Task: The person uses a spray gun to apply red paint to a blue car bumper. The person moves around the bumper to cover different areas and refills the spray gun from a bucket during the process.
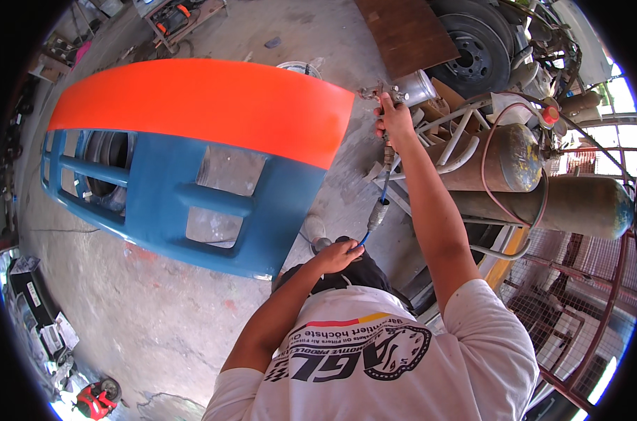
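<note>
My right hand [394,116] is wrapped around the handle of a metal spray gun [374,92], held out at the right end of a large curved vehicle panel, seemingly a bumper. A silver cup [418,88] sits by the gun. The panel's upper band [199,98] is bright orange; its lower part [157,189] is blue with several rectangular openings. From the gun's handle a blue air hose [367,237] with a metal coupling [379,213] runs down to my left hand [341,255], whose fingers close around the hose near my waist.
Gas cylinders [578,205] lie at the right beside a tubular metal frame [459,140]. Beyond them are a tyre on its wheel [468,56] and a brown board [408,36]. A low table [185,24] with tools stands at the back. Car parts [48,316] line the left edge.
</note>
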Tool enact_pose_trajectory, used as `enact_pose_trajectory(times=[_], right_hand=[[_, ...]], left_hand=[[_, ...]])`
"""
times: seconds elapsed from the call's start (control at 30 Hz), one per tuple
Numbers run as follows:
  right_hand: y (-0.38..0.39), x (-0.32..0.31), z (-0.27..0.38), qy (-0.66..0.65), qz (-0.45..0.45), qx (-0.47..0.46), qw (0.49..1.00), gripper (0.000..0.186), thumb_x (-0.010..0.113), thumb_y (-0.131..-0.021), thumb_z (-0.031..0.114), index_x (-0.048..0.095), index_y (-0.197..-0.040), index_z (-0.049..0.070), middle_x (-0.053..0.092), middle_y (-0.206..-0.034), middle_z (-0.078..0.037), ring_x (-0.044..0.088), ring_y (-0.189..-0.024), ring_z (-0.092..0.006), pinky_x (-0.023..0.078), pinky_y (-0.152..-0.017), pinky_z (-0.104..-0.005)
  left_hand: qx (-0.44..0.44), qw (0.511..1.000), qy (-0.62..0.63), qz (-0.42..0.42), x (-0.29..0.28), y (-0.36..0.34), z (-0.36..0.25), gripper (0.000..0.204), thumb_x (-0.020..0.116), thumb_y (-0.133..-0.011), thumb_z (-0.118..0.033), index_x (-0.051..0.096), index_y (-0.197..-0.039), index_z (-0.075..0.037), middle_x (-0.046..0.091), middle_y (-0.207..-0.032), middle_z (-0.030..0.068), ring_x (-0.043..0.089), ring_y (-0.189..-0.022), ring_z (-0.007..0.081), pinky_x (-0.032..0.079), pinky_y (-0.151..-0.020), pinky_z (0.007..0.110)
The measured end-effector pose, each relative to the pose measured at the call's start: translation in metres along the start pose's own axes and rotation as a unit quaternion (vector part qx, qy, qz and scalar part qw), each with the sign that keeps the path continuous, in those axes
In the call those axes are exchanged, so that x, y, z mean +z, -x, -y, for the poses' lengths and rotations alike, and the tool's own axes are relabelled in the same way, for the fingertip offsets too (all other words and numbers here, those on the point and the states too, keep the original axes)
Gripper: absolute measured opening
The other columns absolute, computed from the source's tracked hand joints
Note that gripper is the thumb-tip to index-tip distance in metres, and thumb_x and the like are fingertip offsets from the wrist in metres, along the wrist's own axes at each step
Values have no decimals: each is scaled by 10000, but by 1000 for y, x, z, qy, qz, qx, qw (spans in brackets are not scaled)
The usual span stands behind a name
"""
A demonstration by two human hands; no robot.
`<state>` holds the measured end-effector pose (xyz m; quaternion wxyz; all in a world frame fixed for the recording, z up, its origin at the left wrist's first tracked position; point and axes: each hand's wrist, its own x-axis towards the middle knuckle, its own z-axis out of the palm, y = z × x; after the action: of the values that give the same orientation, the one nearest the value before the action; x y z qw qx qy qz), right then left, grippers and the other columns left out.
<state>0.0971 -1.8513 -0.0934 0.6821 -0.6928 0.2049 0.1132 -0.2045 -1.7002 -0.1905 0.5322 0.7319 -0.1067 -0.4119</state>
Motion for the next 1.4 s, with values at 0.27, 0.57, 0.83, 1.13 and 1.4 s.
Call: enact_pose_trajectory(times=[0.27,0.57,0.83,1.13,1.4], right_hand=[[0,-30,-26,99,-95,16,990,247,542,-1027,390,619,-1125,177,523,-782,-15,448,-513,-114,388,-409,-294],[30,22,-29,65,-41,-5,997,213,520,-1039,348,542,-1161,176,480,-776,-8,417,-482,-113,371,-401,-305],[70,86,-3,27,44,-29,998,242,513,-1044,341,542,-1145,123,495,-766,-16,432,-483,-105,382,-401,-307],[69,62,-26,48,10,-24,999,268,516,-1043,375,573,-1075,115,520,-789,-17,421,-484,-110,382,-408,-313],[59,3,-60,46,-63,20,997,200,499,-1047,305,568,-1150,149,491,-760,-24,434,-456,-132,355,-360,-304]], left_hand=[[-20,1000,-16,18,15,13,17,475,424,-1040,-539,604,-1066,-101,634,-832,123,647,-817,295,470,-754,385],[-10,997,19,71,21,29,37,443,502,-1028,-502,631,-1113,-86,671,-910,84,656,-876,212,477,-778,342],[37,997,63,11,24,44,51,509,481,-1023,-521,615,-1127,-41,690,-991,151,663,-938,288,484,-823,384],[-9,997,0,78,18,52,37,498,475,-1022,-510,649,-1175,-70,703,-1068,168,662,-1028,330,490,-890,418],[30,998,33,54,20,59,64,478,513,-1012,-477,682,-1089,-37,711,-1067,165,667,-1008,325,494,-870,413]])
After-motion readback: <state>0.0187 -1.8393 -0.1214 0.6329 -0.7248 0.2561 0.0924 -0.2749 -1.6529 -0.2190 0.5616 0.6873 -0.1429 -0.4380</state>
